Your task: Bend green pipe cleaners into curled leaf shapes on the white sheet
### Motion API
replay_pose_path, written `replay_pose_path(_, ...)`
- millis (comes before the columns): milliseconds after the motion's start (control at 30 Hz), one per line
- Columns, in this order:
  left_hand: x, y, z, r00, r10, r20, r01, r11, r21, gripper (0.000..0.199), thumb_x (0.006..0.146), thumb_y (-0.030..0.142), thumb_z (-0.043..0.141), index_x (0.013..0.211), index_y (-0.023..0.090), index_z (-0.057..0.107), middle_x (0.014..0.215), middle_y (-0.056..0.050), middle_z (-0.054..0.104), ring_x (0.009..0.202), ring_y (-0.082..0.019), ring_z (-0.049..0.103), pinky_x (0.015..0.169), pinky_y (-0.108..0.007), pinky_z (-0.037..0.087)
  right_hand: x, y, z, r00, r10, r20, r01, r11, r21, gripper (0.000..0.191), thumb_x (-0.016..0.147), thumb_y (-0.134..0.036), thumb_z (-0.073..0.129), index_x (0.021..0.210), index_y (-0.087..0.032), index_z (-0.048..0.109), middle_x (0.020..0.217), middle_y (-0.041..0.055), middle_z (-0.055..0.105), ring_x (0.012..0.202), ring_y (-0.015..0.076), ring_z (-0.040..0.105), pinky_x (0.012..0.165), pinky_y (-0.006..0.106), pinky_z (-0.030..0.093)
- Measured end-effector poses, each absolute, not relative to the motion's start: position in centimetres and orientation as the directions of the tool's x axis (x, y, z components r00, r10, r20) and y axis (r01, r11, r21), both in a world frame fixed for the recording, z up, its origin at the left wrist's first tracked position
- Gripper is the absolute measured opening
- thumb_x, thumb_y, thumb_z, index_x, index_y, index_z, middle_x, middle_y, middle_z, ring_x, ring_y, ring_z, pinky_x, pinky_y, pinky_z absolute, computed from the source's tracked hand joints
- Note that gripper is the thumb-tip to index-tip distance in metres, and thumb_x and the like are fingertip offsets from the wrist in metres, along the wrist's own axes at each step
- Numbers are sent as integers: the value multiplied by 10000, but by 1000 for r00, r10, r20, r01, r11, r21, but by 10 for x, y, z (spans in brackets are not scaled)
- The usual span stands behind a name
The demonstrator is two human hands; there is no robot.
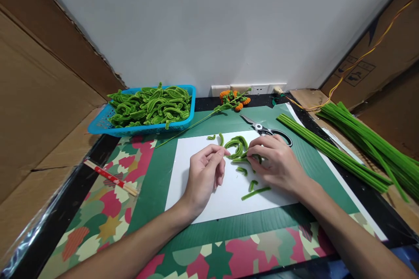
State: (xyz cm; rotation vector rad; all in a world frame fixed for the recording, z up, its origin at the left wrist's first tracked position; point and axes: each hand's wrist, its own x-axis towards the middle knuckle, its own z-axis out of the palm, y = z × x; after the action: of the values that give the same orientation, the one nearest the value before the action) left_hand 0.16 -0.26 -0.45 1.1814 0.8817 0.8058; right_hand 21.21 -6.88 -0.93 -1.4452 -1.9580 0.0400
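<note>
My left hand is closed in a pinch over the white sheet. Its fingertips meet the left edge of some curled green pipe cleaners; whether anything sits between them is hidden. My right hand pinches a short green pipe cleaner from the right, its other fingers bent above the paper. Around the hands lie several loose pieces: a small bent piece, a hooked piece and a straight piece. Two more bits, including a curved one, rest near the sheet's top edge.
A blue basket heaped with bent green pipe cleaners stands back left. Scissors lie behind my right hand. Bundles of long green pipe cleaners are at right. Orange flowers lie by the wall sockets; wrapped chopsticks at left.
</note>
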Motion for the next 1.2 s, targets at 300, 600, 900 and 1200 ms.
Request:
replay_pose_path(300, 1, -2, -5, 445, 884, -145, -65, 194, 979, 254, 962, 436, 701, 932, 185, 672, 545, 69, 523, 400, -82, 432, 346, -171, 268, 213, -71, -2, -98, 885, 455, 803, 341, -489, 148, 976, -97, 621, 1021, -222, 686, 935, 24, 764, 860, 207, 692, 855, 388, 411)
replay_pose_path(600, 2, -3, -4, 443, 884, -151, -47, 191, 980, 267, 968, 440, 691, 911, 180, 685, 545, 64, 522, 399, -73, 432, 349, -162, 263, 217, -73, 1, -210, 868, 449, 858, 384, -340, 113, 988, -168, 649, 912, -221, 714, 832, 23, 728, 810, 216, 575, 809, 389, 367)
replay_pose_path(900, 1, -4, -5, 450, 880, -151, -36, 187, 982, 265, 968, 447, 688, 907, 189, 692, 540, 64, 521, 397, -78, 435, 348, -162, 274, 223, -71, 1, -197, 849, 491, 899, 356, -254, 140, 1034, -158, 627, 946, -223, 715, 854, 31, 760, 812, 222, 584, 781, 391, 355)
replay_pose_path(1200, 0, -4, -6, 464, 873, -151, -35, 188, 982, 271, 977, 449, 684, 912, 185, 691, 545, 60, 527, 403, -81, 443, 346, -164, 280, 228, -72, -1, -206, 891, 405, 898, 336, -284, 115, 1033, -163, 627, 1037, -220, 727, 932, 51, 760, 851, 230, 623, 810, 394, 389)
